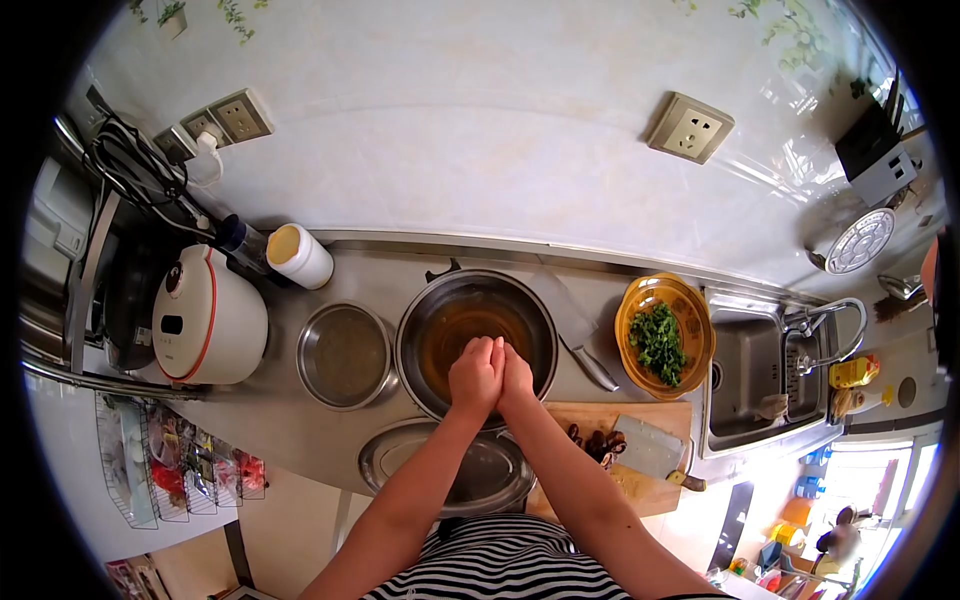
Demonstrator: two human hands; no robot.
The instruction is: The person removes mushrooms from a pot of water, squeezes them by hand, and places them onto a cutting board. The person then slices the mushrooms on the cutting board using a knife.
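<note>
**Inspector:** Kitchen counter (300, 420), steel, set against a pale tiled wall with two sockets. State the position of the hands.

**Assistant:** Left hand (476, 377) and right hand (516, 376) are pressed together, palm to palm, over the near rim of the large metal bowl (478, 335). The bowl holds brownish liquid. Fingers are closed against each other; whether anything is squeezed between them I cannot tell. Held over the bowl, so any drips would likely fall back in.

**Inspector:** Surroundings?

**Assistant:** Just left of the bowl, a smaller steel pot (345, 355). Further left, a white rice cooker (205, 318), with a white jar (298, 255) behind it. Directly under the forearms, an oval steel dish (470, 470). To the right, a wooden cutting board (640, 470) with dark pieces (597, 443) and a cleaver (650, 450) lying flat on it. Beyond that, a yellow bowl of chopped greens (665, 335), then the sink (760, 370) and tap.

**Inspector:** Obstructions?

**Assistant:** The counter is crowded. The oval dish sits close below the wrists, and the cleaver lies near the right elbow. A second knife (580, 335) rests between the large bowl and the greens.
</note>
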